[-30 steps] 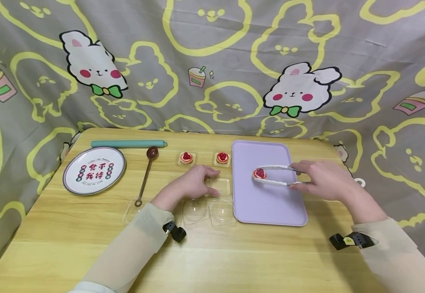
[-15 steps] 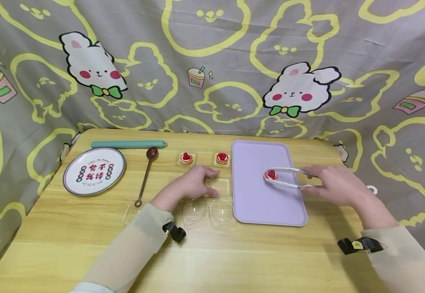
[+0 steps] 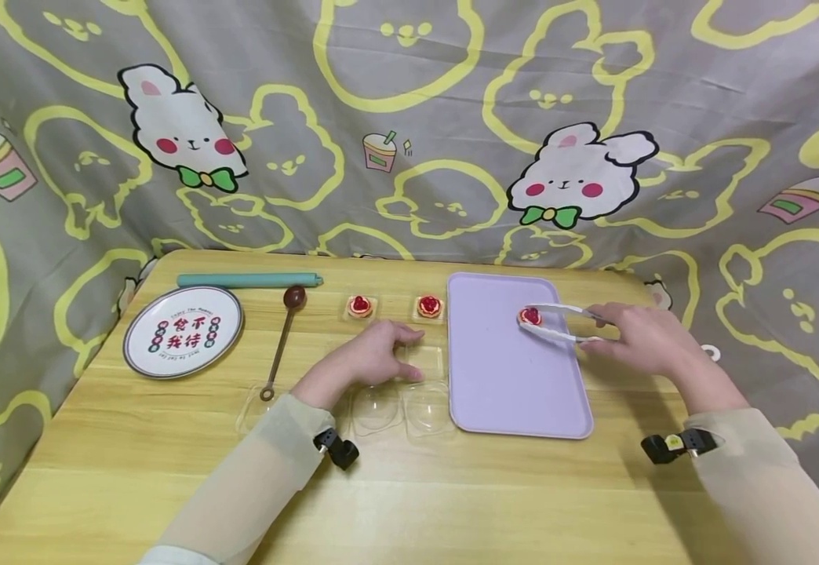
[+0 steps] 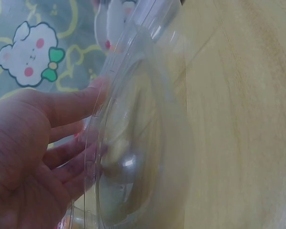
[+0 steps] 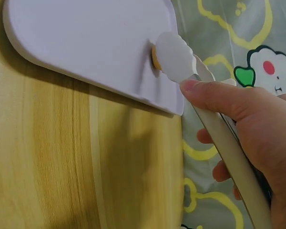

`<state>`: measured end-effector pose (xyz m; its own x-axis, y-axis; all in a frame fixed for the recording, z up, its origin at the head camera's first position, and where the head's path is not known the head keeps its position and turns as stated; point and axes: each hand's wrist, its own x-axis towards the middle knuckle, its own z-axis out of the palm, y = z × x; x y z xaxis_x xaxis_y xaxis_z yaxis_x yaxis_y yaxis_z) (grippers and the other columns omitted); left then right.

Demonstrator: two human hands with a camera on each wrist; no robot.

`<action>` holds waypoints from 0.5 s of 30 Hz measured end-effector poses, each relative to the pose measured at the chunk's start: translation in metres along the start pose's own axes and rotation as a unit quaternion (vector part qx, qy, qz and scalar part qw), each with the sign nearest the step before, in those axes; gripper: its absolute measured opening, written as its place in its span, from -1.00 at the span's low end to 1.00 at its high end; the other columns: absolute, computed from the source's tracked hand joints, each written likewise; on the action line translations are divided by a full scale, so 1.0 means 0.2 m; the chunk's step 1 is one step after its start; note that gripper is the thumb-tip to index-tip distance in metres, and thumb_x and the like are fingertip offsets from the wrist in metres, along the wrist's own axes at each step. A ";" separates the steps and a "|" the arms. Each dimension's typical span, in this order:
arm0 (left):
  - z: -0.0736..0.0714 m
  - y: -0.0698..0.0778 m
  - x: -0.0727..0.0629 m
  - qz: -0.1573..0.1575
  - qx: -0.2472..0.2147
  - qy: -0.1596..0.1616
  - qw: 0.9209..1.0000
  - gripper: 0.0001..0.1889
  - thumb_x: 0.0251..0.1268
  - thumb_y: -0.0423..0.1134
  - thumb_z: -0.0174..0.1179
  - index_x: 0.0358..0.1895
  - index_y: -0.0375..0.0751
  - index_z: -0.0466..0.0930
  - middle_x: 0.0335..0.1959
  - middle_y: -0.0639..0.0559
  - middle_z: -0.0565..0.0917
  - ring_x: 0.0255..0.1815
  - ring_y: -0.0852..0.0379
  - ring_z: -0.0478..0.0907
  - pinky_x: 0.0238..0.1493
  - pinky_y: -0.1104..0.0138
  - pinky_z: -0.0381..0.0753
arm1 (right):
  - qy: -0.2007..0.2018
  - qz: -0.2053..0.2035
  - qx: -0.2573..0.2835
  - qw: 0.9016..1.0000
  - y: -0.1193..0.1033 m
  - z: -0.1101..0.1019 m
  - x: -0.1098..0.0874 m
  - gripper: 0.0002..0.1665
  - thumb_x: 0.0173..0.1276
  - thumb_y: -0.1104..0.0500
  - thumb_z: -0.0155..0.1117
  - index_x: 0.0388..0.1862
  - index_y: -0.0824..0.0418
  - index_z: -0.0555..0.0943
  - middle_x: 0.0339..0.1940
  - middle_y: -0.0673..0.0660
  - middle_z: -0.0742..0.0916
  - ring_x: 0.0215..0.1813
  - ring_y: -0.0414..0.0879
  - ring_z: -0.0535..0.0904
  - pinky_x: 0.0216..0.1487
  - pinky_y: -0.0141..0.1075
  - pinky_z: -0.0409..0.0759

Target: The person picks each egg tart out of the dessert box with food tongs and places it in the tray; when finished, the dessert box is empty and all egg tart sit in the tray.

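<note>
My right hand [image 3: 638, 337] grips a pair of tongs [image 3: 565, 311] with white tips and metal arms. Between the tips is a small red-topped tart [image 3: 529, 316], over the lilac tray [image 3: 508, 392]; I cannot tell whether it touches the tray. In the right wrist view only the tan edge of the tart [image 5: 156, 58] shows beside a white tong tip. My left hand [image 3: 374, 353] lies by the open clear plastic boxes, thumb and fingers apart and relaxed beside a box base [image 3: 429, 362]. The left wrist view has a clear domed lid [image 4: 133, 143] in front of those fingers.
Two more red-topped tarts, one left [image 3: 360, 306] and one right [image 3: 429, 306], sit in clear box bases at the back. Clear lids [image 3: 427, 408] lie nearer. Further left are a brown spoon [image 3: 282, 345], a printed plate [image 3: 183, 369] and a teal roll [image 3: 247, 279].
The right hand has moved the tongs and tart rightward over the tray, then slightly toward its back edge. The left hand has stayed in place.
</note>
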<state>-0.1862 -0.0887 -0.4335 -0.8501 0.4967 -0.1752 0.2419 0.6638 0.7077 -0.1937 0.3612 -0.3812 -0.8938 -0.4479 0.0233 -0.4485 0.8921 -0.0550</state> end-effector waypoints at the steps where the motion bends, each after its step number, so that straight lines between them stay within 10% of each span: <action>1: 0.00 0.00 0.00 0.001 -0.001 0.000 1.000 -0.18 0.13 -0.12 0.63 0.49 -0.18 0.51 0.45 -0.12 0.55 0.51 -0.08 0.41 0.57 0.13 0.27 | 0.000 0.003 0.000 1.000 0.01 0.00 0.00 -0.29 0.35 -0.20 0.53 0.30 0.20 0.66 -0.01 0.13 0.82 -0.05 0.18 0.75 -0.05 0.28 0.52; 7: 0.01 0.01 0.00 -0.001 -0.001 0.001 1.000 -0.18 0.13 -0.11 0.63 0.49 -0.17 0.51 0.45 -0.12 0.54 0.51 -0.10 0.40 0.57 0.10 0.27 | 0.004 0.011 0.004 1.000 0.02 0.02 0.02 -0.20 0.32 -0.25 0.53 0.31 0.26 0.64 0.03 0.21 0.82 -0.01 0.25 0.75 0.16 0.47 0.20; 15: -0.01 0.02 -0.01 0.018 0.037 -0.007 0.999 -0.17 0.17 -0.08 0.61 0.50 -0.22 0.48 0.46 -0.15 0.54 0.50 -0.11 0.41 0.57 0.10 0.26 | -0.008 0.022 0.011 1.000 0.01 -0.01 0.01 -0.09 0.37 -0.34 0.45 0.41 0.30 0.58 0.20 0.30 0.75 0.21 0.34 0.65 0.18 0.46 0.40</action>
<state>-0.1843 -0.0885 -0.4299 -0.8341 0.5279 -0.1599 0.3065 0.6845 0.6615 -0.1956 0.3626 -0.3785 -0.9120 -0.4101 0.0048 -0.4092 0.9092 -0.0771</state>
